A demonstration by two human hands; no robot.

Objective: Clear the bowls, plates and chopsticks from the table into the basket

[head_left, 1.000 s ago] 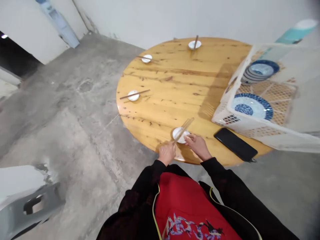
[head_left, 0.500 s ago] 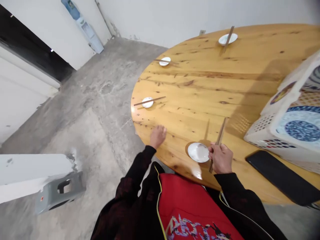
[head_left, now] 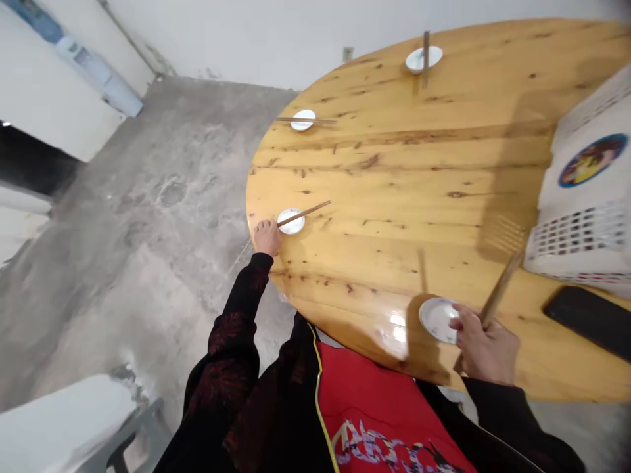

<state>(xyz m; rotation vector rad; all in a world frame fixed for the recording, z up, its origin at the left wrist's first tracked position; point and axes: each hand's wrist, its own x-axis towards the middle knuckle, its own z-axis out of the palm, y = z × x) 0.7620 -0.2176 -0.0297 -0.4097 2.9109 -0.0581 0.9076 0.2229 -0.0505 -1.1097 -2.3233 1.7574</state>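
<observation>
My left hand [head_left: 267, 238] is at the table's left edge, its fingers closed at the near end of the chopsticks [head_left: 311, 209]. Those chopsticks lie across a small white dish [head_left: 291, 226]. Toward the front, my right hand [head_left: 488, 348] grips a bundle of chopsticks [head_left: 503, 286] that slants up and away. Its thumb and fingertips also pinch the rim of a white dish [head_left: 438, 319], which casts a shadow to its lower left and appears raised off the wood.
On the wooden table [head_left: 394, 184], two more white dishes [head_left: 309, 115] [head_left: 417, 60] each carry chopsticks. A white plastic basket [head_left: 582, 223] stands at the right, behind a black phone [head_left: 591, 320]. A grey stool [head_left: 128, 440] is on the floor at lower left.
My left hand has moved left and away from me to the chopsticks on the left dish. The right hand has shifted rightward in view with its dish and chopsticks; the view itself has also shifted.
</observation>
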